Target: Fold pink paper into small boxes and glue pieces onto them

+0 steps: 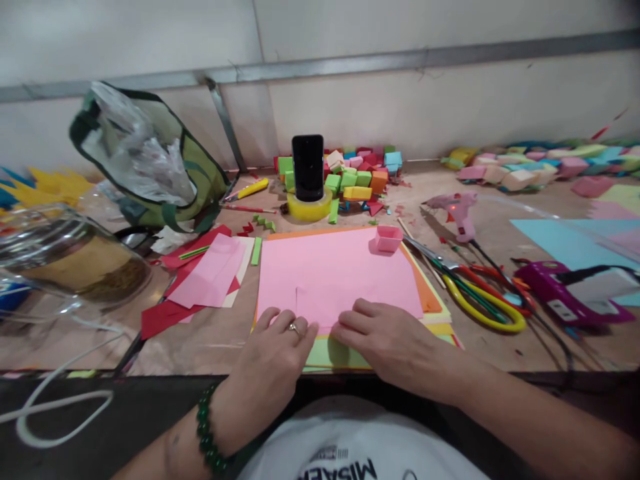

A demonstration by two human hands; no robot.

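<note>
A pink sheet of paper (335,267) lies on top of a stack of coloured sheets (435,310) in front of me. Its near edge is folded up into a small pink flap (320,303). My left hand (273,357), with a ring and a green bead bracelet, presses the flap's left side with fingers flat. My right hand (387,340) lies flat on the flap's right side. A small pink paper box (389,239) sits on the sheet's far right corner.
A phone (307,167) stands in a yellow tape roll (309,208) before a pile of paper cubes (357,175). Yellow-handled scissors (480,303), a pink glue gun (457,215) and a purple tool (565,293) lie right. Pink and red sheets (200,280), a green bag (150,160) and a glass jar (65,257) sit left.
</note>
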